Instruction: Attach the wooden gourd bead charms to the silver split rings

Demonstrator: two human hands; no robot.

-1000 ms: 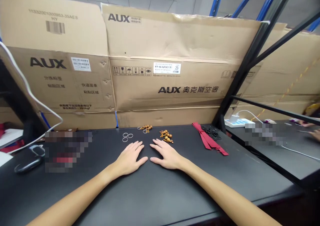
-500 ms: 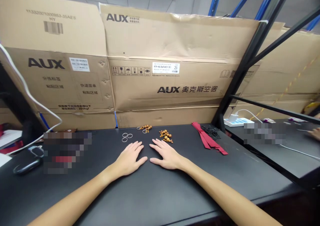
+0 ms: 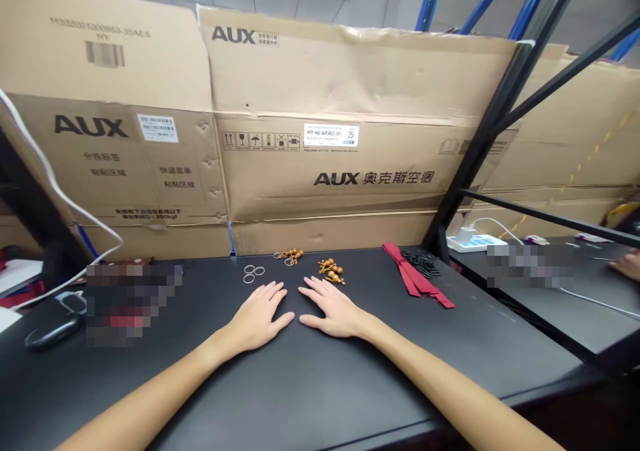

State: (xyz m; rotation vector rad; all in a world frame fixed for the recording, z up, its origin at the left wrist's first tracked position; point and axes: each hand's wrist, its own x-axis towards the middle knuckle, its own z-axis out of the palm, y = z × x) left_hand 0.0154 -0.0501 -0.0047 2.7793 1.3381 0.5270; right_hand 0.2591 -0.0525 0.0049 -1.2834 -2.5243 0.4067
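My left hand point(image 3: 260, 318) lies flat on the black table point(image 3: 300, 391), open, thumb stretched to the right. My right hand point(image 3: 333, 310) rests palm down opposite it, also open, with a small gap between the two. Just beyond the left fingertips are three silver split rings point(image 3: 249, 278). Golden gourd-shaped pendants on cords point(image 3: 334, 277) lie right beyond my right fingers. Farther back sits another cluster of golden pendants point(image 3: 295, 256) with rings beside it. To the right, red ribbon strips point(image 3: 413, 274) lie next to a heap of small black pieces point(image 3: 423, 264); their kind is unclear.
Cardboard panels point(image 3: 350, 78) wall off the table's back. A black metal frame point(image 3: 483, 138) stands at the right, with a white power strip point(image 3: 475, 241) beyond it. On the left are a white cable point(image 3: 55, 178) and a dark mouse-like object point(image 3: 53, 333). Another person's hand point(image 3: 627, 264) shows far right.
Both hands stay flat in the same places. The view has shifted very slightly; nothing on the table has moved.
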